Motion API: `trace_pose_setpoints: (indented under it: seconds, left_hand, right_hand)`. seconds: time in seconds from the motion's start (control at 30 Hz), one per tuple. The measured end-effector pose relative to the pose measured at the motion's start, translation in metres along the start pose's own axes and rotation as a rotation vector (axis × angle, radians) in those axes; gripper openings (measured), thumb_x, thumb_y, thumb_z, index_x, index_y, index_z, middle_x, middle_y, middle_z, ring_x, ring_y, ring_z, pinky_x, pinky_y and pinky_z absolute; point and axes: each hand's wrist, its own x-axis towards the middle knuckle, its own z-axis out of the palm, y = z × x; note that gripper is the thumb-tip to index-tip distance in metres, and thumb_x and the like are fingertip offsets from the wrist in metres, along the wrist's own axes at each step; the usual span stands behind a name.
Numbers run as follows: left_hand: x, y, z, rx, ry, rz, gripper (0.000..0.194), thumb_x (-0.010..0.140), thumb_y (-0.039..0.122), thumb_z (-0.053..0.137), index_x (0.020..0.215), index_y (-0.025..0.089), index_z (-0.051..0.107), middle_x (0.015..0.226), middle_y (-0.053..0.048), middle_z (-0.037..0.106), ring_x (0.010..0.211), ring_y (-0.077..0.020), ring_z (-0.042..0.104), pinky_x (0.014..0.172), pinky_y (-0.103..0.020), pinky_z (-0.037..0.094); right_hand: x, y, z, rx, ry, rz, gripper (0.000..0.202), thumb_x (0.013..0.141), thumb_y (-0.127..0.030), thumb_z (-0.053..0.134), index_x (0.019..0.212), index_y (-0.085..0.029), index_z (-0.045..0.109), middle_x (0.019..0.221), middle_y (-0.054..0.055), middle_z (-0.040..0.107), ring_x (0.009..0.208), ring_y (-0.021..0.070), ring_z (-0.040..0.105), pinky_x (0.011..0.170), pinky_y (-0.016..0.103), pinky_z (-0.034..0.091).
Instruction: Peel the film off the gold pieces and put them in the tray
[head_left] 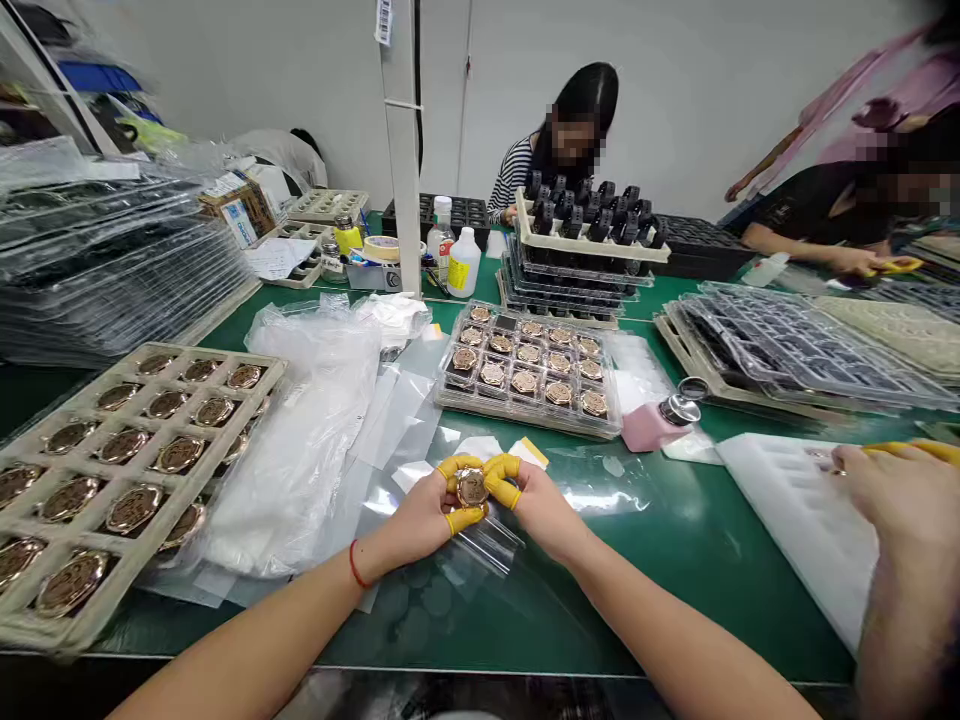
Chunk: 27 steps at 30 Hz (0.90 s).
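At upper left rose a tall stack of clear trays (112, 300), and just below it, at lower left, lay a beige tray (276, 378) with rows of gold pieces! Beside that sprawled the plastic bags (300, 430), crumpled and cloudy. Then centre stage: the left hand (424, 512), yellow-tipped, closed its fingers round one side of a gold watch case (472, 487), and the right hand (536, 500), also yellow-tipped, pinched the other side, the case held up between them! Just above right sat a clear tray (525, 418) of cases, then a pink bottle (649, 428) near its corner, and at far right another person's hand (892, 490) over white foam (799, 530).
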Motion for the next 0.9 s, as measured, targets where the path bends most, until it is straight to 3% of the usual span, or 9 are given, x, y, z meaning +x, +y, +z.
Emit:
trace_pose_setpoints:
  seconds: [0.1,0.2,0.33,0.4,0.47,0.53,0.6,0.77,0.9]
  left_hand:
    - [-0.002,-0.003,-0.001,-0.004,0.009,-0.003,0.048,0.075,0.017,0.064,0.118,0.023,0.046,0.108,-0.004,0.059,0.093,-0.0168,0.059,0.083,-0.031,0.048]
    - [-0.003,-0.006,-0.001,-0.013,0.019,0.003,0.048,0.074,0.017,0.064,0.118,0.022,0.046,0.108,-0.004,0.059,0.093,-0.0169,0.059,0.081,-0.030,0.048]
    - [0.001,-0.008,-0.001,-0.059,0.030,-0.026,0.048,0.073,0.019,0.066,0.116,0.021,0.046,0.103,-0.004,0.059,0.088,-0.0158,0.059,0.078,-0.029,0.048]
    - [0.003,-0.009,-0.001,-0.078,0.037,-0.067,0.049,0.073,0.020,0.067,0.116,0.021,0.045,0.102,-0.004,0.058,0.088,-0.0156,0.059,0.080,-0.030,0.048]
    - [0.005,-0.010,-0.002,-0.081,0.046,-0.096,0.050,0.072,0.022,0.068,0.117,0.021,0.044,0.102,-0.004,0.057,0.087,-0.0156,0.058,0.081,-0.031,0.048]
    - [0.006,-0.012,-0.003,-0.080,0.044,-0.089,0.050,0.073,0.022,0.068,0.117,0.021,0.044,0.102,-0.004,0.057,0.088,-0.0158,0.058,0.081,-0.031,0.048]
    - [0.007,-0.016,-0.003,-0.080,0.047,-0.062,0.050,0.073,0.023,0.067,0.117,0.022,0.044,0.105,-0.004,0.056,0.091,-0.0166,0.057,0.082,-0.032,0.048]
    - [0.007,-0.019,-0.003,-0.097,0.037,-0.012,0.050,0.074,0.022,0.067,0.118,0.022,0.045,0.111,-0.006,0.056,0.101,-0.0200,0.056,0.087,-0.033,0.047]
    - [0.006,-0.014,-0.002,-0.121,0.001,0.021,0.047,0.076,0.024,0.066,0.118,0.021,0.046,0.114,-0.007,0.057,0.102,-0.0198,0.057,0.089,-0.033,0.046]
  right_hand:
    - [-0.002,0.000,0.002,-0.034,0.026,-0.004,0.018,0.075,-0.036,0.059,0.072,-0.019,0.055,0.087,0.003,0.058,0.087,0.0200,0.053,0.081,0.033,0.041]
    - [-0.003,-0.001,-0.001,-0.228,0.061,-0.118,0.014,0.079,-0.032,0.054,0.074,-0.019,0.055,0.089,0.004,0.059,0.088,0.0202,0.053,0.081,0.034,0.041]
    - [0.001,-0.002,-0.020,-0.888,0.191,-0.275,0.012,0.084,-0.027,0.052,0.087,-0.018,0.059,0.089,0.009,0.061,0.089,0.0246,0.052,0.081,0.039,0.037]
    - [0.006,0.001,-0.032,-1.260,0.260,-0.167,0.015,0.084,-0.029,0.056,0.084,-0.015,0.061,0.085,0.014,0.061,0.087,0.0288,0.052,0.078,0.041,0.036]
    - [0.011,0.008,-0.044,-1.451,0.244,-0.003,0.019,0.082,-0.032,0.061,0.078,-0.014,0.061,0.082,0.016,0.059,0.082,0.0296,0.053,0.071,0.039,0.036]
    - [0.015,0.015,-0.051,-1.448,0.188,0.090,0.017,0.081,-0.031,0.062,0.079,-0.014,0.060,0.082,0.014,0.059,0.079,0.0270,0.054,0.065,0.035,0.036]
    - [0.016,0.017,-0.052,-1.334,0.182,0.049,0.010,0.084,-0.025,0.057,0.079,-0.016,0.058,0.082,0.010,0.058,0.077,0.0238,0.055,0.064,0.032,0.036]
    - [0.003,0.009,-0.027,-0.835,0.170,-0.437,0.016,0.092,-0.021,0.040,0.087,-0.020,0.054,0.089,0.007,0.058,0.083,0.0198,0.052,0.070,0.030,0.040]
    - [-0.005,0.011,-0.003,-0.903,0.084,-0.601,0.016,0.090,-0.018,0.040,0.095,-0.019,0.056,0.084,0.008,0.059,0.077,0.0210,0.050,0.067,0.032,0.038]
